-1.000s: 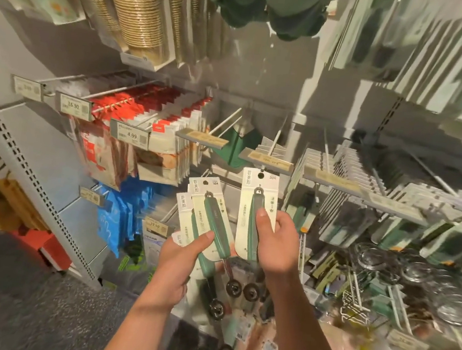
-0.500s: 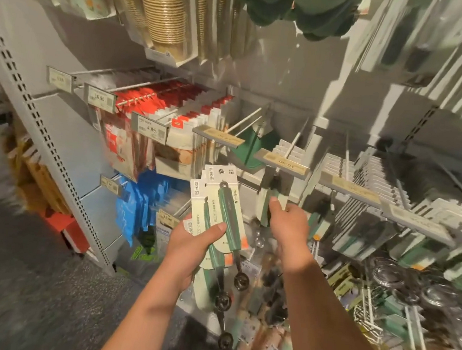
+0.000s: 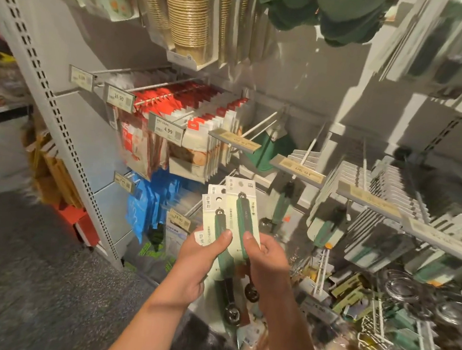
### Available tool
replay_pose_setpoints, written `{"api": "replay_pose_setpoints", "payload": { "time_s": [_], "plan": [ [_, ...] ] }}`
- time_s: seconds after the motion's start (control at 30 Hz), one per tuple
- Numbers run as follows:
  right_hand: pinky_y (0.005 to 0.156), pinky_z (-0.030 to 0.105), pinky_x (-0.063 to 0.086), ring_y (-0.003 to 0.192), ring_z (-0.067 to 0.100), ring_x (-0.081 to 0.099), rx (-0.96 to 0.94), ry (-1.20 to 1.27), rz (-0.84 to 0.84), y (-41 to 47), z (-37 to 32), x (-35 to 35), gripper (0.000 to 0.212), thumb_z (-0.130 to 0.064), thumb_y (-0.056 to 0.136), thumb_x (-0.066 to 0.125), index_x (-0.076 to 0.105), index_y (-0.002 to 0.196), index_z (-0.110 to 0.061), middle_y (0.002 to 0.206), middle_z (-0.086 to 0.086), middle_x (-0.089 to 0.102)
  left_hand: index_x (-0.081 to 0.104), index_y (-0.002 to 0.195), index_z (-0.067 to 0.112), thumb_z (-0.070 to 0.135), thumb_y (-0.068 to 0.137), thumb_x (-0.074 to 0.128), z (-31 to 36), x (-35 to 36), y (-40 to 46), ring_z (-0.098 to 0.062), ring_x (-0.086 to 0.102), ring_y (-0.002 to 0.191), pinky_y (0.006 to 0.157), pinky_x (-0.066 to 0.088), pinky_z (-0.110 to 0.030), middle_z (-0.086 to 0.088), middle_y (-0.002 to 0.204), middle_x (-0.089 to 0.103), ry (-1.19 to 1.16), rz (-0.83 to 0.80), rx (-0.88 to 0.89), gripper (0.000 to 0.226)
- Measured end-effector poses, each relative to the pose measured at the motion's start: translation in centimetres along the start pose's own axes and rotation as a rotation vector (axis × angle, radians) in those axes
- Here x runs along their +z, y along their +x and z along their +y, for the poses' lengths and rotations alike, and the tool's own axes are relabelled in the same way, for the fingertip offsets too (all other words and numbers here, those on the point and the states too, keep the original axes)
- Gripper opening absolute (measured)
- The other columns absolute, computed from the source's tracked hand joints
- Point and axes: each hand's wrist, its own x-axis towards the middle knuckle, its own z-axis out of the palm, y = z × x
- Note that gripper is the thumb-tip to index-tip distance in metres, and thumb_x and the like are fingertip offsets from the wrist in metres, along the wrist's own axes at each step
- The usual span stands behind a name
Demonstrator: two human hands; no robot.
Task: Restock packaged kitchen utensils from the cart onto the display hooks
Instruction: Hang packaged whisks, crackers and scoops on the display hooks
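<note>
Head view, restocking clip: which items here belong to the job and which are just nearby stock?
Part of the job:
- carded green-handled utensils, fanned in both hands
- left hand gripping the stack
- right hand pinching the front card
- display hook with utensils already hanging

Just nearby:
- red-topped packets
- gold paper cups
- blue packets
- 4.99 price tag

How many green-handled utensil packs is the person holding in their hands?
3 at least: the front pack, pinched by the right hand; a second behind it, under the left hand's thumb; a third card edge lowest. More may be hidden behind.
</note>
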Motion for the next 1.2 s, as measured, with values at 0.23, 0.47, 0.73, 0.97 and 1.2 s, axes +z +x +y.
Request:
{"api": "replay_pose_setpoints", "payload": {
  "time_s": [0.23,0.47,0.73,0.97,1.2],
  "plan": [
    [0.058,0.039,0.054,0.067,0.035,0.064,-0.024,0.116,0.052,-0.6,0.8,0.6,0.024,-0.030,0.090,0.063,0.075,0.102,-0.013,0.085,0.020,0.074,0.072,0.121,0.012,0.001,0.089,0.075,0.3,-0.9,-0.3,-0.026,0.075,0.107,0.096,0.057,-0.042,-0.007,0.111,0.079,0.059,0.010,-0.017,0.034],
    [0.091,0.050,0.059,0.100,0.030,0.076,0.014,0.162,0.116,-1.8,0.3,-0.5,0.020,-0.011,0.100,0.065,0.065,0.120,-0.011,0.107,0.008,0.079,0.073,0.116,0.014,0.002,0.089,0.077,1.1,-1.1,-0.3,-0.020,0.076,0.102,0.092,0.058,-0.037,-0.004,0.107,0.080,0.080,0.034,0.044,0.030],
    [0.063,0.047,0.064,0.086,0.026,0.076,-0.084,0.011,0.378,-2.2,1.0,-0.7,0.015,-0.026,0.104,0.062,0.064,0.111,-0.013,0.102,0.010,0.074,0.074,0.107,0.019,0.005,0.088,0.078,1.2,-0.9,0.1,-0.009,0.076,0.091,0.079,0.055,-0.027,0.005,0.099,0.081,0.110,0.044,0.072,0.024],
    [0.056,0.030,0.057,0.086,0.030,0.071,-0.066,0.102,0.495,-1.6,0.2,-0.8,0.015,-0.030,0.103,0.063,0.064,0.112,-0.018,0.100,0.010,0.075,0.074,0.104,0.020,0.004,0.088,0.078,1.4,-0.8,0.3,-0.008,0.076,0.089,0.077,0.054,-0.026,0.007,0.096,0.081,0.136,0.045,0.090,0.023],
    [0.057,0.028,0.055,0.103,0.027,0.069,0.140,0.174,0.579,1.9,-0.4,-1.2,0.042,-0.041,0.100,0.065,0.059,0.129,-0.013,0.121,0.008,0.069,0.074,0.103,0.018,0.003,0.085,0.080,1.8,-0.8,0.9,-0.012,0.077,0.087,0.079,0.057,-0.030,0.004,0.093,0.081,0.086,0.089,0.083,0.024]
  ]
}}
